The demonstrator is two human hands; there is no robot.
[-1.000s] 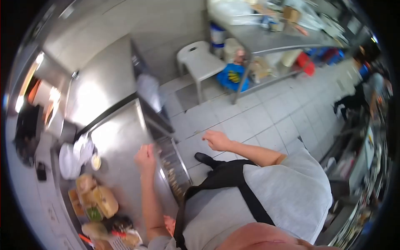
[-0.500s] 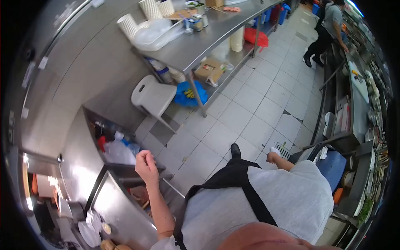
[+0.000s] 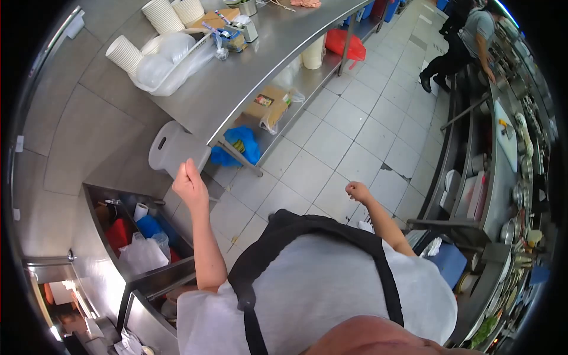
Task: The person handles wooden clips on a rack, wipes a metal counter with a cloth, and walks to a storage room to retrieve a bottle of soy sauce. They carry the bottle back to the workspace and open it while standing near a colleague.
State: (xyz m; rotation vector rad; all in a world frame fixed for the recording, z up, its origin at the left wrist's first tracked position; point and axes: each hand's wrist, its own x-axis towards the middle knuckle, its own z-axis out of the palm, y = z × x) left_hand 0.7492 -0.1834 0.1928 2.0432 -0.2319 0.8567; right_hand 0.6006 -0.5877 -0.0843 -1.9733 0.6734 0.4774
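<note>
Looking down from my head, I see my left hand (image 3: 191, 188) with its fingers curled in. It shows in front of the white chair (image 3: 184, 147), which sits by the end of the long metal table (image 3: 236, 83). A blue bag (image 3: 248, 144) is under the table. My right hand (image 3: 357, 191), its fingers curled too, is over the floor (image 3: 328, 157).

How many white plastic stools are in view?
1: the white plastic stool beside the long steel table, partly behind the bare left hand. Others may be hidden.
</note>
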